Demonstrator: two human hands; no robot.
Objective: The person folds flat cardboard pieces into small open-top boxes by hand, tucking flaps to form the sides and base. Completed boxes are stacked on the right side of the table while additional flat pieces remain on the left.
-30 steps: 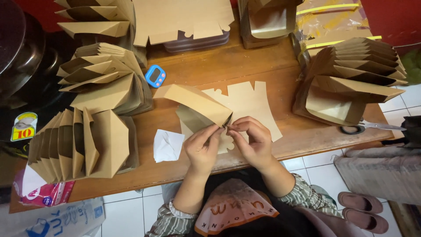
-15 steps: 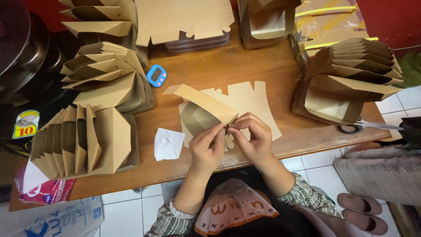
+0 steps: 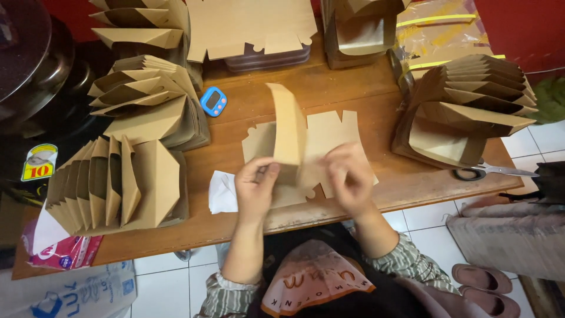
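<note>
— Cardboard is what both hands are on: a brown die-cut blank (image 3: 287, 132) is held at the centre of the frame, one panel raised upright, the rest lying on the wooden table (image 3: 247, 221).

— How is it gripped?

— The left hand (image 3: 256, 188) is closed on the lower edge of the raised panel, thumb against fingers, so that the panel is kept standing. The right hand (image 3: 348, 176) is blurred; its fingers seem curled over the flat part of the blank, but whether anything is pinched cannot be told.

— Why is it held so low and close?

— The fold line appears to be braced against the table, judging by the grip at the panel's base.

— What is laid beneath it?

— More flat blanks (image 3: 335, 132) are stacked there, just under the hands, within easy reach. A white tissue (image 3: 222, 194) is left beside the left hand.

— And around?

— Folded boxes are nested in fans: one at lower left (image 3: 115, 185), one at upper left (image 3: 150, 109), one at right (image 3: 471, 106). They are likely kept to the sides so that the middle is left for folding. A small blue timer (image 3: 213, 101) is set above the blanks, and scissors (image 3: 491, 172) are lying at the table's right edge.
</note>
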